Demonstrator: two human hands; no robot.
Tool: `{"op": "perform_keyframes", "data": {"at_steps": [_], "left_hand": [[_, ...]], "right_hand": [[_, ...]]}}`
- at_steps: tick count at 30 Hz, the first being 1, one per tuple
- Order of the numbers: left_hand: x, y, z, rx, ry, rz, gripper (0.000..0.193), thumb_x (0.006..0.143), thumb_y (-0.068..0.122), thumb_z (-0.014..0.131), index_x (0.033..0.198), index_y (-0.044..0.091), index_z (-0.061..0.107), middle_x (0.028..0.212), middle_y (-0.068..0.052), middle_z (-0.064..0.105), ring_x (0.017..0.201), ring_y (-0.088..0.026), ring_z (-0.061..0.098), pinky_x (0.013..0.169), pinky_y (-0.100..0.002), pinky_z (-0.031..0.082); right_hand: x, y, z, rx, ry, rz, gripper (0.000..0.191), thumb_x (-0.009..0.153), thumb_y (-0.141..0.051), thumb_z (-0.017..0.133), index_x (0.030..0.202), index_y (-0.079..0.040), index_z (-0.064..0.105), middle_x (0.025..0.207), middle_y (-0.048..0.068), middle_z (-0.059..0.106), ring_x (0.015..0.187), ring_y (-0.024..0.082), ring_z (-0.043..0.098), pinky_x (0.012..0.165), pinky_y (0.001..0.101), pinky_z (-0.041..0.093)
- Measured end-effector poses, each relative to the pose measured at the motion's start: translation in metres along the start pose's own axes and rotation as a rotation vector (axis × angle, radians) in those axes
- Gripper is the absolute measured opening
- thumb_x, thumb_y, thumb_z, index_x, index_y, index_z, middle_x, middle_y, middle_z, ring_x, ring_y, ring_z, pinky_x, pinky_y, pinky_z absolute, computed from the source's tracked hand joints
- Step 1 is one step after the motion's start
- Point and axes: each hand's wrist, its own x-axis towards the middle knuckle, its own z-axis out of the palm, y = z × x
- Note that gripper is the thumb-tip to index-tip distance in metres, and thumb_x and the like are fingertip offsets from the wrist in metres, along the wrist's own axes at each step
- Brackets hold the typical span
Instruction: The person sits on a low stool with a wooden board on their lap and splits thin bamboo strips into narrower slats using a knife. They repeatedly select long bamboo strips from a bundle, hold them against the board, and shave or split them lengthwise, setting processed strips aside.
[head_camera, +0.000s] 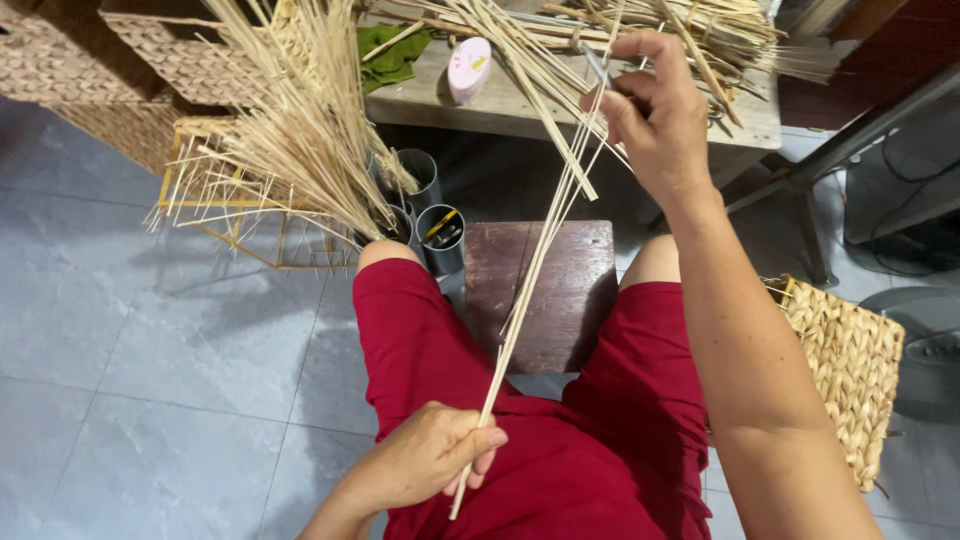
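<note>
Left hand clamps the reed strips' low end; they run toward 1 o'clock, right hand pinching the top.

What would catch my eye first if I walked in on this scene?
Probably the thin pale reed strips stretched between two hands: the left hand pinches them low over the red shorts, the right hand grips them high. Next, the bushy bundle of strips in dark cans at upper left.
</note>
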Motion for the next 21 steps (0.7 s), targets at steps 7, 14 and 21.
{"op": "perform_keyframes", "data": {"at_steps": [7, 14, 21], "left_hand": [[-0.011, -0.016, -0.006, 0.076, -0.020, -0.109, 0.045, 0.104, 0.036, 0.053, 0.073, 0.004, 0.063, 0.061, -0.004, 0.068, 0.046, -0.012, 0.063, 0.044, -0.028, 0.051], [-0.022, -0.042, -0.008, 0.085, -0.049, -0.187, 0.045, 0.102, 0.037, 0.055, 0.072, 0.004, 0.063, 0.059, -0.006, 0.069, 0.045, -0.014, 0.063, 0.044, -0.029, 0.051], [-0.026, -0.065, -0.011, 0.132, -0.103, -0.291, 0.050, 0.103, 0.045, 0.056, 0.072, 0.006, 0.065, 0.060, -0.006, 0.069, 0.052, -0.013, 0.068, 0.048, -0.029, 0.055]], "right_hand": [[-0.006, 0.037, -0.019, 0.018, 0.039, -0.011, 0.038, 0.112, 0.010, 0.062, 0.142, -0.003, 0.044, 0.102, 0.010, 0.079, 0.075, 0.007, 0.063, 0.063, 0.0205, 0.049], [-0.010, 0.069, -0.054, 0.004, 0.100, 0.025, 0.050, 0.109, 0.010, 0.063, 0.151, -0.002, 0.039, 0.102, 0.011, 0.080, 0.072, 0.007, 0.061, 0.063, 0.0213, 0.050], [-0.016, 0.093, -0.086, -0.026, 0.135, 0.077, 0.049, 0.113, 0.009, 0.062, 0.154, -0.003, 0.040, 0.103, 0.011, 0.081, 0.067, 0.006, 0.061, 0.058, 0.0200, 0.048]]}}
